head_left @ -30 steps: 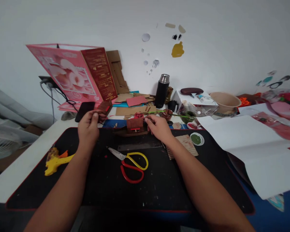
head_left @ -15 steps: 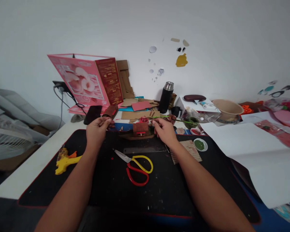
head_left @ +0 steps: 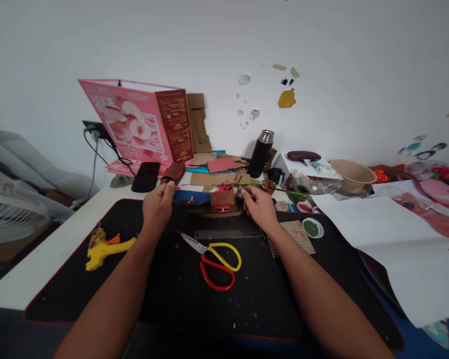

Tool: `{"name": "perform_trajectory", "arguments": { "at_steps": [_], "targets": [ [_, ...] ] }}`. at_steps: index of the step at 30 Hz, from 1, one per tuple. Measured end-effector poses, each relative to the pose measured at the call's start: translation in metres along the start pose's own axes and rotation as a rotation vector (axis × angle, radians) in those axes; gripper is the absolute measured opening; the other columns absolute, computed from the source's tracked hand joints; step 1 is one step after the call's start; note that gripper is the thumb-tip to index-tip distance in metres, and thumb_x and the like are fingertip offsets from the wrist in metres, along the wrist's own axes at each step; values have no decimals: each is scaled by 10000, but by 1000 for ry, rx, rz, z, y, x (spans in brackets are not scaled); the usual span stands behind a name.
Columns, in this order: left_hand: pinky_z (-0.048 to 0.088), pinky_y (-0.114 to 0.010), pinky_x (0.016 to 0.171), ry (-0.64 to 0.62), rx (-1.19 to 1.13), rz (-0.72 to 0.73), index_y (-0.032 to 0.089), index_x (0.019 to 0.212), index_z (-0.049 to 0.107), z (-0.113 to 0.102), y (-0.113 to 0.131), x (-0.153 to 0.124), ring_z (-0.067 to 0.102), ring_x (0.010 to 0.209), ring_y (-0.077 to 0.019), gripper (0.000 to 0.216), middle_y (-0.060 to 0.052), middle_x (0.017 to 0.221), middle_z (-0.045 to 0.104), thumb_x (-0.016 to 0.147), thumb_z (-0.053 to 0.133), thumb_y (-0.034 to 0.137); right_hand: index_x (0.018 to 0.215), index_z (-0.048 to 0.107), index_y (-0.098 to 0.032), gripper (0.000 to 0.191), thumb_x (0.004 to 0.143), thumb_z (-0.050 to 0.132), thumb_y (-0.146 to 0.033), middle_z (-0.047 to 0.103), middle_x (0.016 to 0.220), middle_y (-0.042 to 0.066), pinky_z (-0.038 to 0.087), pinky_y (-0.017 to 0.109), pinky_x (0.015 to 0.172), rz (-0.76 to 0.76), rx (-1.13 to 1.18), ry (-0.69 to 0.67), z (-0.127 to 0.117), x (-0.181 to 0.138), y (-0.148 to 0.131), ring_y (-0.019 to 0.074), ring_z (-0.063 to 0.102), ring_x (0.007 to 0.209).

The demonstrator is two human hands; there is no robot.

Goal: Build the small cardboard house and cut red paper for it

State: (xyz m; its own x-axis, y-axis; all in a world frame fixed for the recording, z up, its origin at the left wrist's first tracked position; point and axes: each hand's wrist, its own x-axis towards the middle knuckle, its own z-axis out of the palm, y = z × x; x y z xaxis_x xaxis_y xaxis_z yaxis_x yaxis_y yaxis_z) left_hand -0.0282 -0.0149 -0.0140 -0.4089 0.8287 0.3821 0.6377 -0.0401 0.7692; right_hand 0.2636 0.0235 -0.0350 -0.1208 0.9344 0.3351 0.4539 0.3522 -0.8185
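A small brown model boat (head_left: 201,213) with a reddish-brown cabin (head_left: 222,199) sits at the far side of the black mat. Left of it, my left hand (head_left: 157,205) is closed, thumb on top, just below a brown and red piece (head_left: 175,172). What its fingers pinch is hidden. My right hand (head_left: 261,207) is beside the boat's right end with fingers curled together; I cannot make out what is between them. Nearer me lie a metal ruler (head_left: 226,234) and scissors (head_left: 219,264) with one yellow and one red handle.
A yellow glue gun (head_left: 105,249) lies on the mat (head_left: 179,309) at left. Corrugated cardboard (head_left: 294,238) and a dish of green paint (head_left: 313,228) are at right, near white paper (head_left: 392,249). Behind stand a phone (head_left: 145,176), pink box (head_left: 130,119) and black flask (head_left: 261,153).
My left hand has shifted slightly right and turned, its fingers now more curled under the thumb. My right hand stays beside the boat. The whole view has shifted a little.
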Motion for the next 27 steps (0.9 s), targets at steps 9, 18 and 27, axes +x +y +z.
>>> {"name": "perform_trajectory", "arguments": {
  "at_steps": [9,18,27],
  "targets": [
    [415,-316,704,-109,107,121,201,1020,649,14,-21,5,580,758,-214,200,-32,836,634,904,589,353,1068,744,-186,353,1006,540,-468,669,621,8,449,262,528,-26,-18,23,4,-4,-2,179,614,510],
    [465,-430,943,-399,96,502,200,985,707,19,-15,-2,602,1013,-287,233,-87,1014,674,911,681,420,1049,754,-178,320,1006,537,-409,742,742,42,481,285,667,-90,-91,66,-2,0,-5,210,688,685],
    [481,-472,959,-636,107,528,240,905,768,26,-28,-2,602,1057,-309,157,-99,1099,666,843,717,375,1041,778,-185,311,1027,539,-384,797,896,85,456,299,715,-38,-360,86,-17,9,-2,246,727,831]
  ]
}}
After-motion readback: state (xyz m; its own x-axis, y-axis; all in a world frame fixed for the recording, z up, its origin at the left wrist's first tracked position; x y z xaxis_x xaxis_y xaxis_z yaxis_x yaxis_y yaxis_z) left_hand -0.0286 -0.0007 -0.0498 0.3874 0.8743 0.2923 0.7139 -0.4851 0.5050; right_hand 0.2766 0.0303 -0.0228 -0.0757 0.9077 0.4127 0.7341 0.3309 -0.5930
